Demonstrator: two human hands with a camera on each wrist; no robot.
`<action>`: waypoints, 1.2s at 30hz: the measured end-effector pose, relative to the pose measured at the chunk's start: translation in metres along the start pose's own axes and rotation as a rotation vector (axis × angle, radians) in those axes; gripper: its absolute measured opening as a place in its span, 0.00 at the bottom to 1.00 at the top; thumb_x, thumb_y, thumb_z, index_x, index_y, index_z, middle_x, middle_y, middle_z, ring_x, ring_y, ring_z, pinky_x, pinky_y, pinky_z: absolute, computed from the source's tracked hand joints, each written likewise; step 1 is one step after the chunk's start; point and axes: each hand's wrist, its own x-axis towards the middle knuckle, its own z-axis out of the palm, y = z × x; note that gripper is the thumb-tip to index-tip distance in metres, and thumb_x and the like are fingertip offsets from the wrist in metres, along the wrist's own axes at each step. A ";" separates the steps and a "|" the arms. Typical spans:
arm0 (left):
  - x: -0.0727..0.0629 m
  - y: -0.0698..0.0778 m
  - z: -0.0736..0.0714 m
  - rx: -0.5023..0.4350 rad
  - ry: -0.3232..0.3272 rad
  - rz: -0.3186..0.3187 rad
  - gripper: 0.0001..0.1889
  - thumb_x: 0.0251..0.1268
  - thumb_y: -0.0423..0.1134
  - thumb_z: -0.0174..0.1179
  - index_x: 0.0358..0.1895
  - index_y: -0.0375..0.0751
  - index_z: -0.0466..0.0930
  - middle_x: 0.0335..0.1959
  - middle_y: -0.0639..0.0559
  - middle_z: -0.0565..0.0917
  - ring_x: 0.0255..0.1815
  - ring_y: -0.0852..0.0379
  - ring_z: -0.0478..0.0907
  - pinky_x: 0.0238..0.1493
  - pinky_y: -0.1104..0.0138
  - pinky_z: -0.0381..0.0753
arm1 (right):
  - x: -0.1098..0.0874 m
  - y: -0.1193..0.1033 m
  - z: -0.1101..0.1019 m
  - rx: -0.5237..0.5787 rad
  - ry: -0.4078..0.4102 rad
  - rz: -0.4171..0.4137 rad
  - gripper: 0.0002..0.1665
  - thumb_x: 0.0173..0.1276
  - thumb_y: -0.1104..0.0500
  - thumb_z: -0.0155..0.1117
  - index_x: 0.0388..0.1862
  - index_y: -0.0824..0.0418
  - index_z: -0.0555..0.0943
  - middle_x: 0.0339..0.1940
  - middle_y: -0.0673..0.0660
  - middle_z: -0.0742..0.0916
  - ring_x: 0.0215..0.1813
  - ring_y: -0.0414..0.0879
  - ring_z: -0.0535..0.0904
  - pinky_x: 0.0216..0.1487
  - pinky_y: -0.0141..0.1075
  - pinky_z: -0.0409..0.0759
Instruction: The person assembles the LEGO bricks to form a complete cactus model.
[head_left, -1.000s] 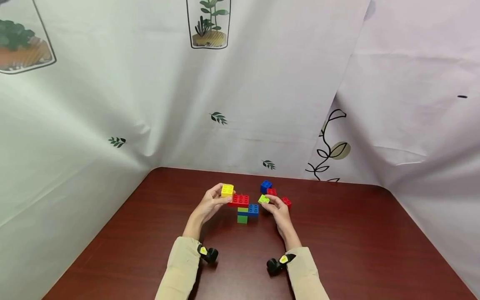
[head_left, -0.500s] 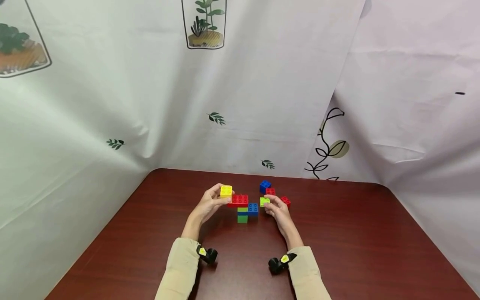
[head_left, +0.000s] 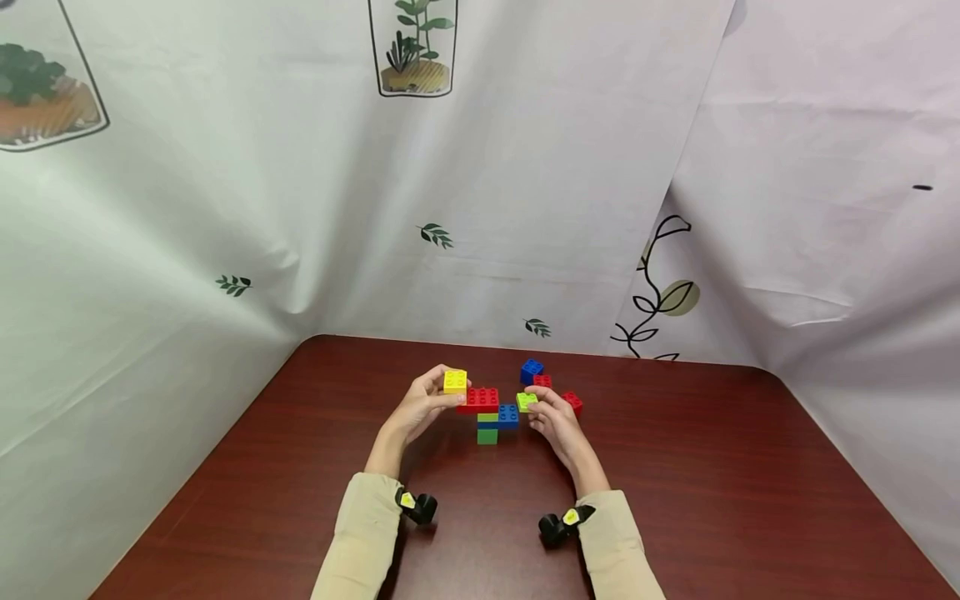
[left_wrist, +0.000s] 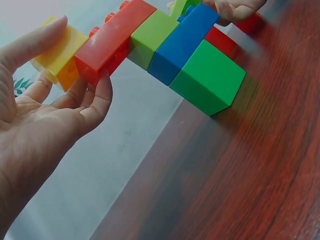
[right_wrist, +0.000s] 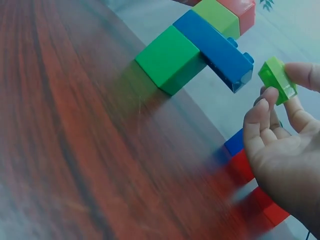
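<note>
A stack of toy bricks stands upright on the table: a green brick [head_left: 487, 437] at the bottom, then a blue brick [right_wrist: 215, 50] jutting right, a lime brick [left_wrist: 154, 39], and a long red brick [head_left: 482, 400] reaching left. My left hand [head_left: 417, 410] pinches a yellow brick [head_left: 455, 382] at the red brick's left end, its fingertips also against the red brick. To the right, my right hand [head_left: 557, 423] holds a small lime brick [right_wrist: 278, 80] between thumb and fingers, beside and a little above the blue brick's studded end.
Behind the right hand lie loose bricks: a blue one [head_left: 532, 371] and a red one [head_left: 543, 382] close together, plus another red brick [head_left: 572, 403] farther right. The dark wooden table [head_left: 712, 483] meets a printed cloth backdrop [head_left: 525, 208] at its back edge.
My right hand's small lime brick has turned slightly and settled a bit lower beside the blue brick. My left hand and the stack stay where they were.
</note>
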 end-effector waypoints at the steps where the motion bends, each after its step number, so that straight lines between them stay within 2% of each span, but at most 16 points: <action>1: 0.000 0.000 0.000 0.003 0.001 -0.001 0.16 0.62 0.26 0.58 0.50 0.44 0.71 0.59 0.29 0.71 0.51 0.56 0.75 0.53 0.73 0.81 | 0.000 0.000 0.000 -0.008 -0.003 -0.001 0.22 0.70 0.65 0.52 0.61 0.70 0.69 0.36 0.49 0.76 0.37 0.42 0.71 0.40 0.29 0.74; 7: 0.000 0.001 0.002 -0.013 -0.014 0.008 0.16 0.61 0.24 0.57 0.49 0.46 0.71 0.52 0.42 0.76 0.49 0.57 0.75 0.51 0.73 0.81 | -0.002 -0.003 -0.001 0.000 -0.032 0.000 0.22 0.70 0.65 0.53 0.62 0.70 0.69 0.36 0.49 0.76 0.37 0.42 0.72 0.39 0.28 0.75; 11: 0.000 0.002 0.002 -0.027 -0.026 0.015 0.17 0.61 0.24 0.57 0.48 0.47 0.71 0.49 0.50 0.77 0.49 0.59 0.76 0.52 0.73 0.81 | -0.002 -0.004 0.001 -0.037 -0.069 0.004 0.22 0.70 0.66 0.53 0.62 0.70 0.70 0.38 0.48 0.78 0.36 0.41 0.73 0.40 0.27 0.77; 18: -0.001 0.002 0.003 -0.018 -0.027 0.019 0.16 0.61 0.24 0.57 0.48 0.47 0.70 0.51 0.45 0.77 0.47 0.60 0.77 0.51 0.73 0.81 | -0.002 -0.002 0.004 -0.076 -0.100 -0.004 0.23 0.70 0.67 0.53 0.63 0.72 0.68 0.42 0.47 0.78 0.36 0.39 0.74 0.40 0.26 0.77; 22: -0.001 0.002 0.004 -0.018 -0.025 0.017 0.16 0.61 0.24 0.57 0.48 0.47 0.70 0.50 0.47 0.78 0.47 0.60 0.77 0.51 0.73 0.81 | -0.002 -0.001 0.004 -0.067 -0.097 -0.010 0.24 0.70 0.66 0.55 0.63 0.73 0.68 0.44 0.47 0.78 0.37 0.39 0.74 0.41 0.25 0.77; 25: -0.001 0.002 0.003 -0.019 -0.024 0.017 0.16 0.61 0.24 0.57 0.48 0.48 0.70 0.49 0.49 0.78 0.48 0.59 0.76 0.51 0.74 0.81 | -0.001 0.000 0.005 -0.075 -0.077 -0.012 0.22 0.71 0.65 0.55 0.61 0.73 0.70 0.45 0.47 0.79 0.38 0.39 0.75 0.41 0.25 0.78; 30: -0.001 0.002 0.004 -0.012 -0.025 0.019 0.16 0.61 0.25 0.57 0.47 0.48 0.70 0.48 0.53 0.78 0.48 0.59 0.75 0.51 0.74 0.81 | 0.000 0.001 0.007 -0.176 -0.024 -0.029 0.20 0.70 0.62 0.60 0.57 0.70 0.75 0.45 0.48 0.80 0.41 0.41 0.75 0.43 0.27 0.78; 36: -0.001 0.002 0.003 -0.016 -0.025 0.020 0.16 0.61 0.25 0.58 0.47 0.48 0.70 0.50 0.46 0.77 0.48 0.58 0.75 0.52 0.74 0.81 | 0.001 0.001 0.010 -0.230 0.018 -0.048 0.17 0.67 0.61 0.63 0.53 0.67 0.78 0.40 0.49 0.81 0.40 0.42 0.76 0.43 0.28 0.78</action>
